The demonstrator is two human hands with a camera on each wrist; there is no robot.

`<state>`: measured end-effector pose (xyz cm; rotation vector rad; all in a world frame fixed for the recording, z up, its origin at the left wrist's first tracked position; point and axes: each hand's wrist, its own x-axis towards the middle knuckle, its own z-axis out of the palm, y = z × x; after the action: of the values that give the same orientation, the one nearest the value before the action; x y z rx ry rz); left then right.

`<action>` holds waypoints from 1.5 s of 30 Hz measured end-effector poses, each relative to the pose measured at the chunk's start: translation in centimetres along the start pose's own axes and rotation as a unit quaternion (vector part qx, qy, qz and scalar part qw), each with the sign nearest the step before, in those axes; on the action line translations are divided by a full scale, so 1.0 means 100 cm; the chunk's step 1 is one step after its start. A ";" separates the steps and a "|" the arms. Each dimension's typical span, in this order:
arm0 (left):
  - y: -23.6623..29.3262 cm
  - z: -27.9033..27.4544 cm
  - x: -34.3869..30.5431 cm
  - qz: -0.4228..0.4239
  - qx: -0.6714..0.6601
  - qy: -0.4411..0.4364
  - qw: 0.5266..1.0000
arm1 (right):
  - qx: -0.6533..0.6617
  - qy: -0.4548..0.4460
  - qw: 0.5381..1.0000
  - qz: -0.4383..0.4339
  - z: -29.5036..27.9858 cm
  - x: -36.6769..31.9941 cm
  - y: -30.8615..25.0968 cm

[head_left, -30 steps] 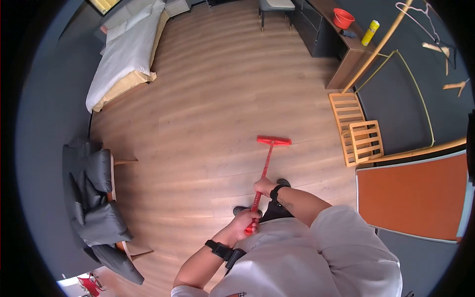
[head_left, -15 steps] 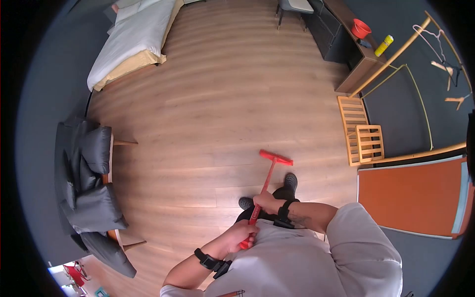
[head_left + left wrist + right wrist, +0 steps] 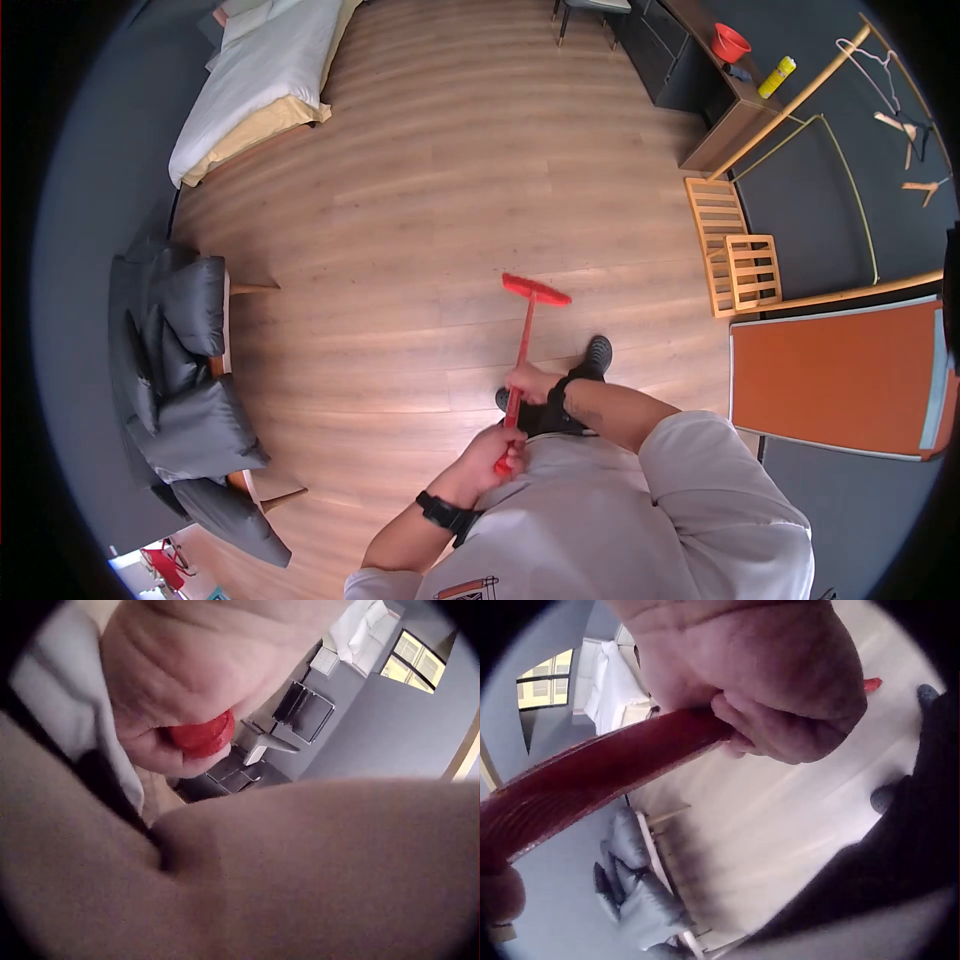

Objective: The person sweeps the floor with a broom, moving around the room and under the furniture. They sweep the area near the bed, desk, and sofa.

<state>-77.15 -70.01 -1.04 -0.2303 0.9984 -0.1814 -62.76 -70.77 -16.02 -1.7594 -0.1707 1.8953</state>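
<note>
A red broom [image 3: 524, 345] reaches out in front of me, its wide head [image 3: 537, 290] down at the wooden floor. My left hand [image 3: 488, 460] grips the top end of the handle close to my shirt. In the left wrist view the red handle end [image 3: 204, 735] pokes out of that curled fist. Farther down the handle my right hand [image 3: 533, 382] wraps its fingers round it. The right wrist view shows the red handle [image 3: 607, 776] running into that hand, with a bit of the broom head [image 3: 873, 685] beyond. Small dark specks lie near the broom head.
A grey sofa [image 3: 190, 410] stands at left and a white bed [image 3: 250, 105] at far left. On the right are a wooden slatted rack [image 3: 722, 250], an orange board [image 3: 835, 375] and a desk [image 3: 735, 125] with a red bucket [image 3: 730, 43]. My shoes [image 3: 598, 352] are just behind the broom.
The broom head first came nearer my feet, then swung outward and to the left, and now sits more slanted. My right shoe shows farther forward. Both hands keep their hold.
</note>
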 end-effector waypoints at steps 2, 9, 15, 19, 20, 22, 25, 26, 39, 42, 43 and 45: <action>-0.013 -0.005 -0.025 0.006 0.045 -0.017 0.999 | -0.028 -0.080 0.994 0.063 0.016 -0.005 0.015; -0.017 -0.004 -0.079 0.077 0.114 -0.001 0.990 | -0.038 -0.063 0.995 0.063 0.053 -0.020 0.008; 0.001 -0.019 -0.053 0.072 0.138 -0.013 0.988 | -0.016 0.021 0.998 -0.052 0.037 0.003 -0.003; 0.022 -0.017 -0.025 0.118 0.112 0.015 0.987 | -0.036 0.010 0.999 0.001 0.024 0.033 -0.023; 0.027 -0.016 -0.023 0.120 0.098 0.039 0.987 | -0.029 0.032 0.999 0.006 0.027 0.044 -0.022; 0.033 -0.022 -0.025 0.104 0.099 0.047 0.989 | -0.022 0.049 0.998 0.018 0.039 0.046 -0.024; 0.034 -0.025 -0.055 0.070 0.144 0.060 0.985 | -0.108 0.024 0.992 0.058 0.072 0.031 -0.020; 0.033 -0.024 -0.070 0.054 0.186 0.063 0.979 | -0.135 0.012 0.988 0.077 0.083 0.026 -0.018; 0.112 0.006 -0.082 0.111 0.279 0.133 0.944 | -0.143 0.025 0.982 0.118 0.078 0.085 -0.098; 0.136 0.008 -0.077 0.127 0.170 0.096 0.972 | -0.131 0.029 0.985 0.112 0.082 0.112 -0.108; 0.140 0.012 -0.081 0.128 0.156 0.125 0.971 | -0.130 0.041 0.985 0.107 0.088 0.117 -0.111; 0.145 0.010 -0.096 0.120 0.142 0.131 0.974 | -0.153 0.029 0.980 0.125 0.108 0.124 -0.100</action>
<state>-80.75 -53.50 3.30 0.1815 1.2391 -0.1342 -70.05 -53.68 -21.03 -2.1239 -0.2404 2.0772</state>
